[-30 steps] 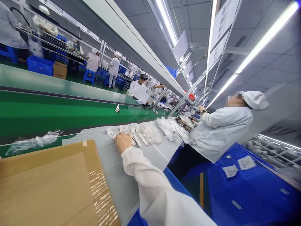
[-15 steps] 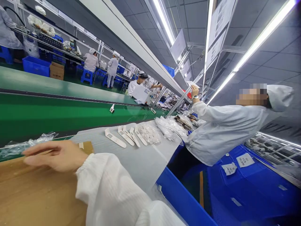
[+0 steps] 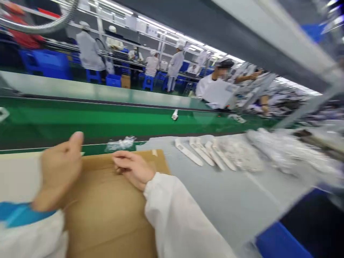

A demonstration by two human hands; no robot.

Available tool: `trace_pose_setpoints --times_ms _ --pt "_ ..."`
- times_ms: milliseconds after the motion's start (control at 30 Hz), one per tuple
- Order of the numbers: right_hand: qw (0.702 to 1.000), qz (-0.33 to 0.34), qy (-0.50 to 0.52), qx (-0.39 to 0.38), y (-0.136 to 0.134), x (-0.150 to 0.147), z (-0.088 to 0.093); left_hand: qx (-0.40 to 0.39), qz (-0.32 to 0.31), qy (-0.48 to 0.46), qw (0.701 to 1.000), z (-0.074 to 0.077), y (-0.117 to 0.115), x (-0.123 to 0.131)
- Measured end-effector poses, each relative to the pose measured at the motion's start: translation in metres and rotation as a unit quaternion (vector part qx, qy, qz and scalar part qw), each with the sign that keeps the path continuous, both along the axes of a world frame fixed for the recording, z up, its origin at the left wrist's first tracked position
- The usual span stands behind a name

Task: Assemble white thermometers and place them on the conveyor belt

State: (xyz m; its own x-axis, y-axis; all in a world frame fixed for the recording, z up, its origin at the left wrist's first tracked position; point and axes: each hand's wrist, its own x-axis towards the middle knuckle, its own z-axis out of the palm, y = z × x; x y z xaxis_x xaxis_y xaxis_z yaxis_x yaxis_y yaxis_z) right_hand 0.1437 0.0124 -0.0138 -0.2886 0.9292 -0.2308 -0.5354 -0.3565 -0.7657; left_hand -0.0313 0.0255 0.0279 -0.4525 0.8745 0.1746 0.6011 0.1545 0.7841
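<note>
Brown cardboard point(image 3: 113, 211) lies right in front of me, with both hands over it. My left hand point(image 3: 60, 170) is raised at its left side, thumb up; motion smears it and its other fingers are hidden. Above the cardboard's far part, my right hand point(image 3: 134, 168) has its fingers curled and pressed together. Whatever they may hold is too small to name. Several flat white plastic parts point(image 3: 189, 152) with angled ends lie in a row on the grey mat point(image 3: 199, 197), right of the cardboard.
Behind the mat runs a green conveyor belt point(image 3: 120, 116) carrying a small white part point(image 3: 175, 115). Crumpled clear plastic point(image 3: 120, 143) lies at its near edge. Bagged parts point(image 3: 279, 147) sit farther right, and a blue bin point(image 3: 282, 240) stands low right. People work beyond the belt.
My view has swung left and levelled. My left hand has come into sight, and my right hand's fingers, stretched out before, are now curled. The co-worker at the right has left the view.
</note>
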Motion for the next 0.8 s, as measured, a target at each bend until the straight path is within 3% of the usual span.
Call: trace_pose_setpoints --times_ms 100,200,367,467,633,800 --pt "1.0 -0.001 -0.008 0.007 -0.004 0.004 0.001 0.017 0.002 0.055 0.998 -0.005 -0.001 0.003" --pt "1.0 0.005 -0.004 0.01 -0.005 0.004 -0.001 0.028 -0.006 0.11 0.993 -0.02 0.003 0.009" --pt "1.0 0.004 0.004 0.006 -0.006 0.005 -0.001 0.103 -0.179 0.113 0.972 -0.04 0.0 0.015" --pt "0.999 0.015 0.027 0.019 -0.01 0.003 0.005 0.158 -0.219 0.16 0.949 -0.039 -0.011 0.027" --pt "0.988 0.106 0.059 0.092 -0.023 -0.007 0.011 0.194 -0.283 0.255 0.904 -0.031 -0.031 0.049" --pt "0.989 0.082 -0.03 0.123 -0.024 -0.01 0.008 0.205 -0.305 0.294 0.882 -0.036 -0.036 0.056"
